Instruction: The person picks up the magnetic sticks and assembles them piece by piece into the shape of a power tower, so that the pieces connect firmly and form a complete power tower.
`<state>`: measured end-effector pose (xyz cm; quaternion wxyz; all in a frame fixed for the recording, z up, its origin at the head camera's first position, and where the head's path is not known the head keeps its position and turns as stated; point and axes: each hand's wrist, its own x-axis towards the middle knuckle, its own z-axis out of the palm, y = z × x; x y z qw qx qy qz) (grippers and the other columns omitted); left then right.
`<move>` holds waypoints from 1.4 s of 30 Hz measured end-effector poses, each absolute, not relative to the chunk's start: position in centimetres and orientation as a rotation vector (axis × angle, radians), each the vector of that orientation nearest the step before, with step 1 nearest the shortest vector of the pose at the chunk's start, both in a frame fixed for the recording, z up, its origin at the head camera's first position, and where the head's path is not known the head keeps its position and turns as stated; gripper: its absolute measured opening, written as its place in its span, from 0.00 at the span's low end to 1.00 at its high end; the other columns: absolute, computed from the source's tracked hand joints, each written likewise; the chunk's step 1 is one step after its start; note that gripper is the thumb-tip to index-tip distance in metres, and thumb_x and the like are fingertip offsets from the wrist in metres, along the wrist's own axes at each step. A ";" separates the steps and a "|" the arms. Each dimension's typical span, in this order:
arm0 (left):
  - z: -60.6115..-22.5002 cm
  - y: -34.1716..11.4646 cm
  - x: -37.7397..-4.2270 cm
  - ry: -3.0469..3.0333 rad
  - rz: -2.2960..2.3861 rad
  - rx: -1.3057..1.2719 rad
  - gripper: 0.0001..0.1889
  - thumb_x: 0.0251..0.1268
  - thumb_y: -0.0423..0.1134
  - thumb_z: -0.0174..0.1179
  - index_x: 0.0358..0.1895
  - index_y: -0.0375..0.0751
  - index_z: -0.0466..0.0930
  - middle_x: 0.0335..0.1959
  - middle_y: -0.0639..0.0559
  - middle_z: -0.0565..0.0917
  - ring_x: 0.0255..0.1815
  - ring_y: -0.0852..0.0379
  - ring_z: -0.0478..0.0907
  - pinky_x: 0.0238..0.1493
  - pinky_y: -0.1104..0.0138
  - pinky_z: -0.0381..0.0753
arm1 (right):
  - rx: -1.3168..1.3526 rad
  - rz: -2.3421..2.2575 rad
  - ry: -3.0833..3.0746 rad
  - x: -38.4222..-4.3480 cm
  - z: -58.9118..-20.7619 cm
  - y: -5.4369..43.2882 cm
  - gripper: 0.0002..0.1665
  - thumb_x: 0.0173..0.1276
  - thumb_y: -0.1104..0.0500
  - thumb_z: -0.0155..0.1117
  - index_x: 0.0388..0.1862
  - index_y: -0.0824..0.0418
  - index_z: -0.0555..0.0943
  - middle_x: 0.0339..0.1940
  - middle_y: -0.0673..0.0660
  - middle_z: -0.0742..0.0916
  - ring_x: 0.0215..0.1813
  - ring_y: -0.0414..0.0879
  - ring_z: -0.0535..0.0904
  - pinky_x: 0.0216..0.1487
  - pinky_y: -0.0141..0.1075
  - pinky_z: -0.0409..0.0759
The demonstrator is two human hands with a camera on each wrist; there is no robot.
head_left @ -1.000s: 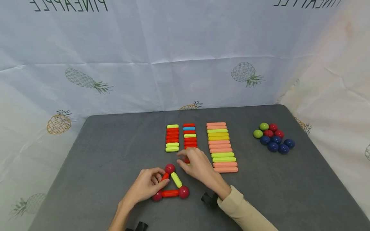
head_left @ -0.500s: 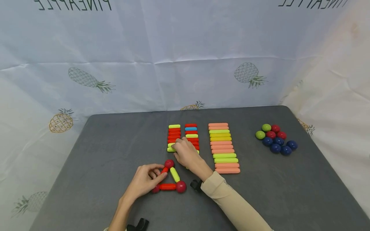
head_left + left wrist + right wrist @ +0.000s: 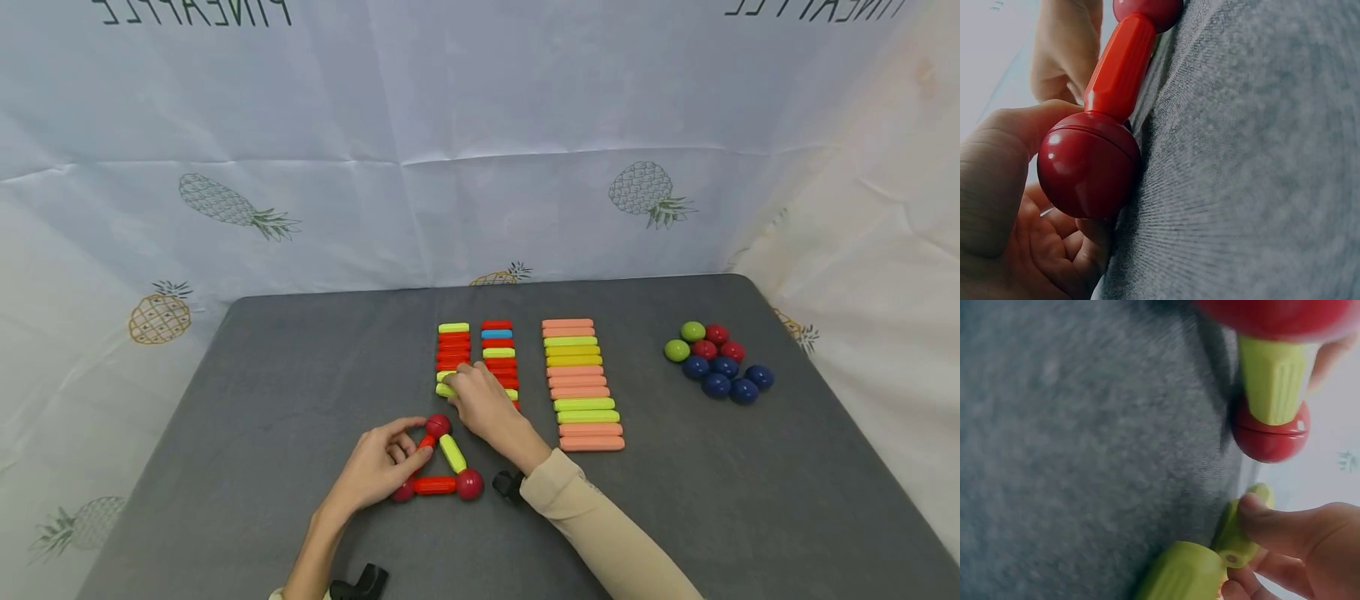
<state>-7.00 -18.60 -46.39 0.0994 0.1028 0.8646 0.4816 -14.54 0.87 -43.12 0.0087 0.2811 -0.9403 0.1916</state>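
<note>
A triangle of toy building rods and red balls lies on the dark table. Its visible parts are a far red ball, a yellow-green rod, a near red rod and a right red ball. My left hand grips its left side, partly covering that red rod and the left red ball. Beyond it, my right hand pinches a short yellow-green rod at the near end of the left rod row. Another yellow-green rod lies close by in the right wrist view.
Short red, blue and yellow-green rods stand in two rows, the middle row partly behind my right hand. Longer pink and yellow rods form a row to the right. Green, red and blue balls cluster at the far right.
My right hand has moved left from the near end of the middle row to the left row, where it pinches a yellow-green rod. My left hand stays on the triangle.
</note>
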 end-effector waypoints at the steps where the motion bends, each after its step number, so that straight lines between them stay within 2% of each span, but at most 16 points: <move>1: -46.4 -18.6 -7.0 2.560 1.422 0.304 0.24 0.69 0.42 0.67 0.62 0.31 0.78 0.27 0.53 0.83 0.19 0.67 0.74 0.25 0.72 0.77 | 0.870 0.675 -2.929 -14.5 -43.0 1.0 0.16 0.66 0.63 0.73 0.53 0.63 0.87 0.42 0.59 0.89 0.40 0.51 0.80 0.48 0.38 0.80; 5: -46.4 -18.6 -7.0 2.582 1.407 0.304 0.24 0.69 0.42 0.67 0.62 0.32 0.78 0.26 0.53 0.83 0.19 0.67 0.74 0.24 0.72 0.76 | 0.847 1.176 -2.845 -14.1 -42.4 1.5 0.16 0.67 0.64 0.72 0.53 0.65 0.84 0.44 0.60 0.88 0.43 0.51 0.82 0.49 0.38 0.83; 9: -46.4 -18.5 -7.1 2.601 1.390 0.304 0.23 0.69 0.41 0.66 0.62 0.32 0.79 0.26 0.54 0.83 0.19 0.68 0.74 0.25 0.72 0.76 | 0.891 1.621 -2.741 -13.9 -42.2 2.0 0.16 0.69 0.64 0.70 0.53 0.65 0.79 0.45 0.61 0.87 0.45 0.50 0.85 0.49 0.31 0.85; 15: -46.3 -18.5 -7.1 2.604 1.383 0.290 0.24 0.69 0.41 0.66 0.63 0.31 0.77 0.25 0.54 0.83 0.19 0.68 0.75 0.25 0.72 0.77 | 1.044 1.810 -2.697 -13.3 -42.3 2.4 0.16 0.69 0.65 0.69 0.52 0.66 0.77 0.47 0.63 0.86 0.47 0.49 0.85 0.51 0.26 0.83; 24: -46.3 -18.6 -7.0 2.606 1.389 0.295 0.24 0.69 0.41 0.66 0.63 0.31 0.78 0.25 0.54 0.83 0.18 0.68 0.74 0.23 0.72 0.75 | 1.081 1.751 -2.730 -12.6 -42.5 2.3 0.13 0.70 0.65 0.69 0.49 0.65 0.78 0.45 0.61 0.87 0.47 0.51 0.87 0.51 0.29 0.85; 31: -46.3 -18.5 -7.0 2.606 1.381 0.267 0.24 0.68 0.40 0.67 0.63 0.32 0.78 0.25 0.55 0.83 0.18 0.68 0.73 0.23 0.73 0.74 | 1.057 1.698 -2.781 -12.7 -42.2 2.9 0.18 0.69 0.68 0.68 0.57 0.66 0.78 0.51 0.62 0.86 0.51 0.53 0.85 0.55 0.36 0.86; 34: -46.2 -18.4 -7.0 2.606 1.381 0.256 0.24 0.68 0.41 0.67 0.63 0.33 0.78 0.25 0.55 0.82 0.17 0.67 0.73 0.22 0.73 0.73 | 0.967 1.537 -2.799 -13.2 -42.1 3.1 0.22 0.67 0.71 0.67 0.60 0.66 0.79 0.52 0.63 0.86 0.52 0.55 0.84 0.56 0.43 0.85; 37: -46.2 -18.4 -7.0 2.607 1.382 0.252 0.24 0.68 0.41 0.67 0.63 0.34 0.79 0.25 0.55 0.82 0.17 0.67 0.73 0.22 0.73 0.73 | 0.854 1.312 -2.816 -14.0 -42.2 2.9 0.21 0.67 0.70 0.67 0.59 0.65 0.82 0.52 0.63 0.87 0.51 0.56 0.82 0.53 0.47 0.84; 42: -46.4 -18.4 -6.9 2.603 1.392 0.252 0.23 0.68 0.42 0.67 0.62 0.34 0.79 0.25 0.54 0.82 0.17 0.67 0.73 0.23 0.72 0.74 | 0.805 1.012 -2.895 -15.1 -42.6 2.1 0.19 0.68 0.68 0.67 0.58 0.65 0.85 0.53 0.61 0.88 0.52 0.55 0.82 0.53 0.46 0.84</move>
